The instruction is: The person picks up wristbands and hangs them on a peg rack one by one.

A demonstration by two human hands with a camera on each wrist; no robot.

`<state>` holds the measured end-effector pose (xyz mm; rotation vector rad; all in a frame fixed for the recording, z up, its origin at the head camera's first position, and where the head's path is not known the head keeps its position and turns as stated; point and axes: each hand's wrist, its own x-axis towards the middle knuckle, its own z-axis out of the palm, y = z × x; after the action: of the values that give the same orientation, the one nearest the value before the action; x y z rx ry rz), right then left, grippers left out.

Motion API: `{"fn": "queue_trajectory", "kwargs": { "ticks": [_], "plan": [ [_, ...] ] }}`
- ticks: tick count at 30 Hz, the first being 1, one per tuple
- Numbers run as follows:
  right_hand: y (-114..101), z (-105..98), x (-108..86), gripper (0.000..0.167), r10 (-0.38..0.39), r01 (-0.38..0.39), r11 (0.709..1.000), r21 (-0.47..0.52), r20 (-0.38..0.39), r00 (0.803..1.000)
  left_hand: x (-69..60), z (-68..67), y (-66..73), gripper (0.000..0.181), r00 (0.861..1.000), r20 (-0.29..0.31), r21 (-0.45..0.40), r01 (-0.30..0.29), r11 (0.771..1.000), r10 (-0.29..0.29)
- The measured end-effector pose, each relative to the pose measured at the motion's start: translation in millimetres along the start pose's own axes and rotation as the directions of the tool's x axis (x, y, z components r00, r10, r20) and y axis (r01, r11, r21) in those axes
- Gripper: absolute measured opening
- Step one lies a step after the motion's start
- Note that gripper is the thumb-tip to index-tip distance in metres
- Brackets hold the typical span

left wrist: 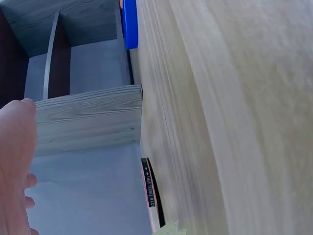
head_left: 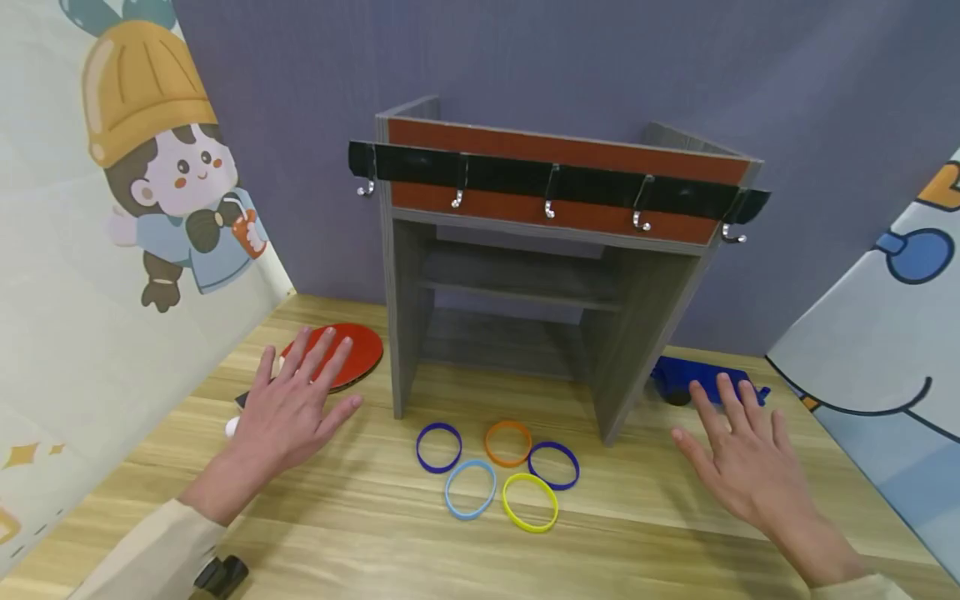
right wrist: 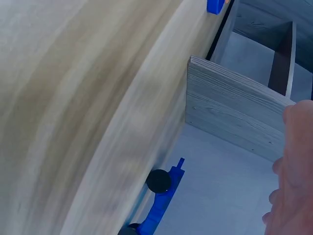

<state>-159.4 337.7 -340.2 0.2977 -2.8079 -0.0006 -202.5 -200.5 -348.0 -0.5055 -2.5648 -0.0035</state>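
My left hand (head_left: 288, 417) is held palm down with spread fingers, its fingertips overlapping the red table tennis paddle (head_left: 363, 354) in the head view. Nothing is in its grasp. On the other side, my right hand (head_left: 750, 467) also has its fingers spread, in front of a blue wheeled toy (head_left: 708, 373), and holds nothing. Between the hands lie several thin bands: dark blue (head_left: 418, 451), orange (head_left: 510, 464), another dark blue (head_left: 577, 472), light blue (head_left: 471, 517) and yellow (head_left: 530, 528). Behind them stands a grey wooden shelf (head_left: 637, 317) with a black hook rail (head_left: 510, 172).
Several silver hooks (head_left: 550, 208) hang along the rail. A white round object (head_left: 231, 427), partly hidden, lies by the left wrist. A black object (head_left: 222, 575) sits near the left sleeve. Printed wall panels (head_left: 300, 83) enclose the wooden tabletop (head_left: 375, 550).
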Motion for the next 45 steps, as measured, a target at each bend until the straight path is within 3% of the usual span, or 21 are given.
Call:
{"fn": "queue_trajectory", "kwargs": {
  "ticks": [3, 5, 8, 11, 14, 19, 20, 22, 24, 28, 32, 36, 38, 40, 45],
  "plan": [
    [-2.7, 1.9, -0.7, 0.070, -0.001, 0.001, 1.000, -0.004, 0.018, 1.000, 0.0, 1.2, 0.0, 0.074, 0.999, -0.032, -0.056, -0.010, 0.998, 0.009],
    [-6.5, 3.2, -1.4, 0.070, -0.021, 0.021, 1.000, -0.003, -0.005, 1.000, 0.7, 1.4, 1.5, 0.070, 0.998, -0.063, -0.147, -0.019, 0.989, 0.010],
    [-15.9, 5.3, -3.1, 0.059, -0.054, 0.056, 0.998, 0.039, -0.046, 0.997, 3.5, 0.7, 6.7, 0.055, 0.993, -0.117, -0.349, -0.029, 0.937, -0.013],
    [-28.8, 9.3, -2.5, 0.035, -0.079, 0.086, 0.988, 0.128, -0.058, 0.995, 10.8, 1.7, 13.8, 0.030, 0.979, -0.194, -0.541, -0.049, 0.839, -0.068],
    [-44.0, 16.9, 3.1, 0.015, -0.104, 0.105, 0.960, 0.259, -0.018, 0.994, 23.1, 8.3, 19.7, 0.019, 0.953, -0.262, -0.677, -0.068, 0.733, -0.154],
    [-67.9, 34.3, 19.5, 0.008, -0.192, 0.143, 0.872, 0.469, 0.059, 0.980, 43.8, 16.4, 30.4, 0.027, 0.917, -0.206, -0.845, 0.010, 0.534, -0.342],
    [-72.4, 37.2, 22.9, 0.008, -0.203, 0.139, 0.855, 0.500, 0.076, 0.976, 46.9, 15.8, 33.3, 0.028, 0.909, -0.197, -0.866, 0.014, 0.499, -0.368],
    [-80.4, 41.7, 29.4, 0.009, -0.206, 0.106, 0.834, 0.542, 0.128, 0.970, 51.4, 9.6, 41.2, 0.029, 0.891, -0.213, -0.890, -0.008, 0.456, -0.400],
    [-87.0, 44.1, 34.5, 0.012, -0.192, 0.066, 0.831, 0.552, 0.174, 0.966, 54.3, 2.7, 48.6, 0.028, 0.877, -0.243, -0.901, -0.045, 0.432, -0.415],
    [-96.4, 47.3, 41.0, 0.017, -0.159, 0.034, 0.860, 0.509, 0.205, 0.966, 57.2, -6.8, 59.0, 0.023, 0.851, -0.295, -0.899, -0.093, 0.428, -0.434],
    [-101.6, 49.4, 43.3, 0.020, -0.130, 0.035, 0.889, 0.456, 0.178, 0.975, 59.4, -6.1, 61.7, 0.018, 0.839, -0.321, -0.898, -0.123, 0.423, -0.438],
    [-101.1, 51.5, 42.8, 0.015, -0.073, -0.004, 0.883, 0.470, 0.145, 0.987, 60.9, -4.6, 61.5, 0.015, 0.830, -0.334, -0.897, -0.134, 0.422, -0.446],
    [-98.6, 52.9, 41.9, 0.013, -0.038, -0.042, 0.852, 0.522, 0.142, 0.989, 61.1, -4.5, 61.2, 0.014, 0.827, -0.332, -0.896, -0.125, 0.426, -0.454],
    [-95.3, 53.8, 41.2, 0.011, -0.013, -0.085, 0.800, 0.594, 0.159, 0.987, 61.1, -4.6, 60.8, 0.014, 0.825, -0.328, -0.896, -0.117, 0.429, -0.460],
    [-88.4, 46.7, 41.1, 0.007, 0.017, -0.178, 0.607, 0.775, 0.211, 0.977, 62.2, -3.9, 59.1, 0.013, 0.820, -0.330, -0.896, -0.117, 0.429, -0.467]
  ]
}}
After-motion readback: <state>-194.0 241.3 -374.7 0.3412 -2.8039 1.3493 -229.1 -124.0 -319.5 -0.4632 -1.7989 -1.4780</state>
